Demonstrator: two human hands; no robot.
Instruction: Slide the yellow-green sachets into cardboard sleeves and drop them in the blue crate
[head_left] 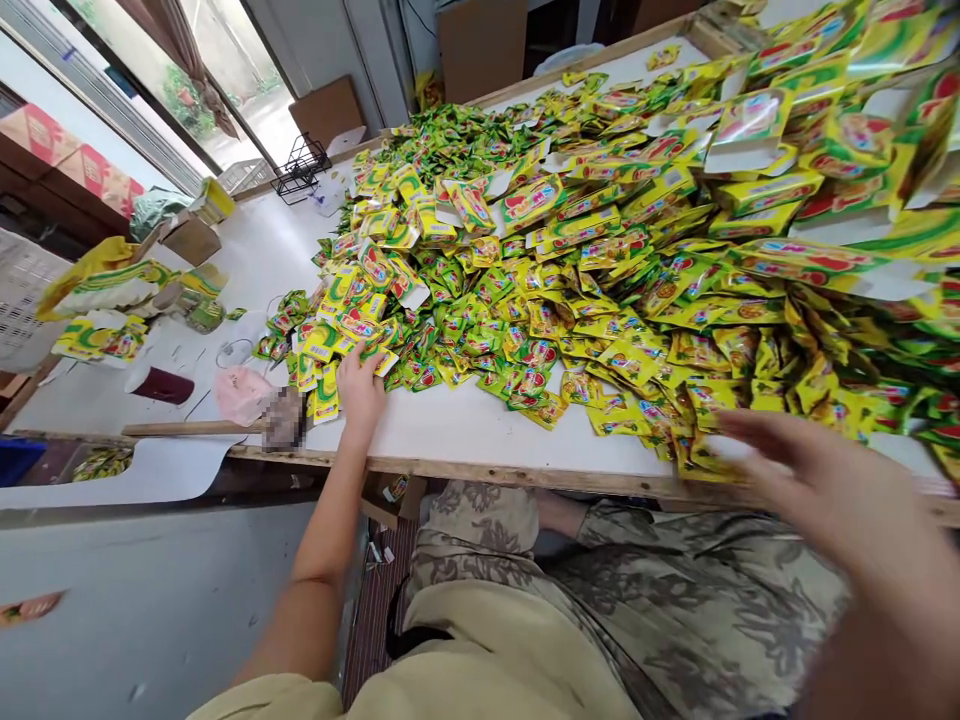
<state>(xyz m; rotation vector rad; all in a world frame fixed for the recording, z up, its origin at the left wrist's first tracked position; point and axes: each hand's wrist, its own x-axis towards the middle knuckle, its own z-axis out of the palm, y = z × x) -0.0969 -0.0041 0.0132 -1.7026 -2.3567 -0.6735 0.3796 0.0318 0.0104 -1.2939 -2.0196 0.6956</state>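
Note:
My left hand (361, 388) is at the near left end of the heap, its fingers closed on a small yellow carton (386, 362) with a white flap. Other printed yellow-green cartons (337, 300) lie around it, partly overlapping. At the right, my right hand (814, 470) hovers near the front edge, blurred by motion, thumb and fingers apart. Beneath and beyond it are yellow sachets (705, 400) with red and green print. Green sachets (480, 320) fill the middle of the heap, and more cartons (532, 200) rest on top.
The white table (450, 430) has a raised wooden edge (510, 470). On its left stand a dark red cup (161, 384), a pink cloth-like piece (241, 393), a jar (201, 312) and a black wire rack (301, 168). Large cartons (847, 240) crowd the right side.

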